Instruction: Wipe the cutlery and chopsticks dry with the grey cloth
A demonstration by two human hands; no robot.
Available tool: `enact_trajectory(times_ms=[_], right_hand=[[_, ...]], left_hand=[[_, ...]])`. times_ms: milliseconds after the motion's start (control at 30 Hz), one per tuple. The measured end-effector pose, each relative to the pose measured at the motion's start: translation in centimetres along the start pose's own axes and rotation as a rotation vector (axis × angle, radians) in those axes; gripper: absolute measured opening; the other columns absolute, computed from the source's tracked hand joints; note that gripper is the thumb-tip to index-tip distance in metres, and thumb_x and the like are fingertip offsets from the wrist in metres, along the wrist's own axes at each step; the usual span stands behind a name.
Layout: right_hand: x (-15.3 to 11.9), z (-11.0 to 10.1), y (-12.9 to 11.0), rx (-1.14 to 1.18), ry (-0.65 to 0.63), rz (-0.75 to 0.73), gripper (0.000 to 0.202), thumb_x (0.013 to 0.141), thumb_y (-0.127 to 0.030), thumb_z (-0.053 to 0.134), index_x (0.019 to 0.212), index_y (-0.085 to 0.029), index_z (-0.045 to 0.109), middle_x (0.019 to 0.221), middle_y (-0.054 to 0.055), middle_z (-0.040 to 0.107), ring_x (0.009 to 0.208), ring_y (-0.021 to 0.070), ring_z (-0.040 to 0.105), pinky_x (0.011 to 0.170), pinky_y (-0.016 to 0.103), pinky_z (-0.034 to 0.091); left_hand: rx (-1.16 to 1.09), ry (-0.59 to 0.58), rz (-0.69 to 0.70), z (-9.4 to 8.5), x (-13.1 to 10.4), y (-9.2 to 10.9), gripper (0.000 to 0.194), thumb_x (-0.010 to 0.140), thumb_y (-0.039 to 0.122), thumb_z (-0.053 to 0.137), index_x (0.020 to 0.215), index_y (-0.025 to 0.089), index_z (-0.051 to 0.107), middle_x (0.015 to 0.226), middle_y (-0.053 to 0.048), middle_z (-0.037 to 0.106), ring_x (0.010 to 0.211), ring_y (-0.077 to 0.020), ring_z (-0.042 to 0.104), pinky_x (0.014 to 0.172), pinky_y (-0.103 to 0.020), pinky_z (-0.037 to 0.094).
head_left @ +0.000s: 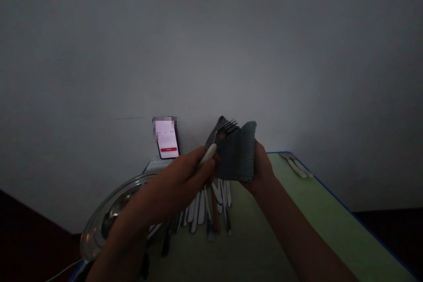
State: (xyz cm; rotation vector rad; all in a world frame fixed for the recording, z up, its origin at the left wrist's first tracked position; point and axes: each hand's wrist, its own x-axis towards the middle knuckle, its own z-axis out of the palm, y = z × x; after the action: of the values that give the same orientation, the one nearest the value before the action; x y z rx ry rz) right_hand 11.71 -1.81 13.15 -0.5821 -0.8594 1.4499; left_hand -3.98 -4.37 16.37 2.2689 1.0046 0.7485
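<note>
My left hand (190, 176) is closed around the pale handle of a fork (209, 154), its metal tines pointing up and to the right. Behind and beside the tines spreads a grey cloth (235, 154) with a checked edge. My right hand (262, 165) grips this cloth from its right side, with most of the fingers hidden behind it. The tines lie in front of the cloth; whether they touch it I cannot tell. Below both hands, several pieces of cutlery (201, 211) with light handles lie side by side on the table.
A large shiny metal bowl (95, 224) stands at the left, partly behind my left forearm. A lit phone (168, 139) leans upright near the wall. Cutlery with pale handles (296, 168) lies at the far right of the green table (330, 220), which has a blue edge.
</note>
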Motion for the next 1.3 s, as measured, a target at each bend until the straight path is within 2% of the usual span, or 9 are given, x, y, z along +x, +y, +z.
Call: enact_trajectory(times_ms=[133,267,367,500,567,700,867,1067,1300], right_hand=[[-0.8,1.2,0.2,0.002,0.064,-0.005,0.061,0.078,-0.068,0.025,0.091,-0.018,0.058,0.083,0.009,0.066,0.091,0.024,0.06,0.074,0.037,0.049],[-0.8,1.6,1.2,-0.002,0.117,-0.084,0.042,0.077,-0.055,0.047,0.096,-0.018,0.056,0.084,0.006,0.064,0.084,0.0199,0.06,0.073,0.033,0.049],[-0.2,1.1,2.1,-0.019,0.179,-0.195,0.032,0.07,-0.039,0.064,0.094,-0.019,0.055,0.08,0.002,0.063,0.074,0.0156,0.059,0.07,0.03,0.048],[1.0,-1.1,3.4,-0.072,0.235,-0.288,0.027,0.066,-0.036,0.069,0.084,-0.019,0.058,0.073,-0.002,0.062,0.064,0.0118,0.055,0.062,0.026,0.045],[1.4,-2.9,4.2,-0.084,0.279,-0.264,0.029,0.065,-0.038,0.069,0.083,-0.018,0.058,0.071,-0.003,0.061,0.063,0.0114,0.054,0.061,0.025,0.044],[1.1,-7.1,6.0,-0.122,0.368,-0.12,0.036,0.062,-0.046,0.068,0.083,-0.018,0.058,0.067,-0.001,0.062,0.06,0.0139,0.056,0.056,0.026,0.042],[-0.7,-10.8,7.8,-0.174,0.375,-0.022,0.037,0.062,-0.051,0.068,0.072,-0.017,0.057,0.054,-0.002,0.057,0.048,0.0129,0.049,0.045,0.025,0.036],[-1.2,-12.3,8.7,-0.216,0.308,0.043,0.03,0.065,-0.043,0.069,0.072,-0.015,0.06,0.058,-0.003,0.059,0.052,0.0107,0.05,0.051,0.023,0.038],[-1.2,-12.2,7.7,-0.11,0.168,0.168,0.029,0.056,-0.025,0.074,0.082,-0.018,0.062,0.071,0.0,0.067,0.061,0.014,0.06,0.062,0.026,0.045]], left_hand=[[0.047,-0.061,-0.061,0.7,0.9,-0.7,0.037,0.089,0.04,0.038,0.065,0.018,0.055,0.052,0.001,0.051,0.045,-0.0121,0.045,0.043,-0.022,0.031],[0.022,-0.051,-0.034,0.9,1.0,-0.9,0.031,0.088,0.033,0.039,0.067,0.019,0.056,0.053,0.002,0.051,0.045,-0.0124,0.044,0.044,-0.022,0.03],[-0.004,-0.034,-0.02,1.1,0.9,-0.9,0.019,0.085,0.024,0.043,0.069,0.02,0.054,0.057,0.003,0.053,0.047,-0.0129,0.045,0.047,-0.023,0.031],[-0.198,-0.026,-0.139,2.9,1.8,-1.9,0.016,0.078,0.025,0.053,0.064,0.02,0.055,0.053,0.004,0.049,0.048,-0.0137,0.042,0.048,-0.023,0.03],[-0.452,-0.018,-0.256,4.7,2.6,-2.8,0.015,0.073,0.027,0.06,0.061,0.019,0.055,0.056,0.003,0.051,0.052,-0.0135,0.043,0.05,-0.023,0.031],[-0.617,-0.071,-0.381,9.3,3.5,-4.3,0.021,0.077,0.038,0.05,0.067,0.019,0.051,0.051,0.005,0.043,0.041,-0.0098,0.034,0.041,-0.021,0.025],[-0.787,-0.05,-0.471,13.7,2.2,-5.2,0.02,0.077,0.038,0.045,0.077,0.018,0.046,0.062,0.004,0.046,0.043,-0.007,0.036,0.042,-0.018,0.027],[-0.746,0.017,-0.455,15.0,-0.4,-6.4,0.034,0.083,0.05,0.044,0.08,0.017,0.051,0.054,0.005,0.044,0.045,-0.0092,0.037,0.043,-0.02,0.027],[-0.64,0.02,-0.396,15.1,-0.7,-6.3,0.032,0.087,0.049,0.041,0.083,0.018,0.049,0.06,0.004,0.047,0.049,-0.0111,0.041,0.048,-0.023,0.033]])
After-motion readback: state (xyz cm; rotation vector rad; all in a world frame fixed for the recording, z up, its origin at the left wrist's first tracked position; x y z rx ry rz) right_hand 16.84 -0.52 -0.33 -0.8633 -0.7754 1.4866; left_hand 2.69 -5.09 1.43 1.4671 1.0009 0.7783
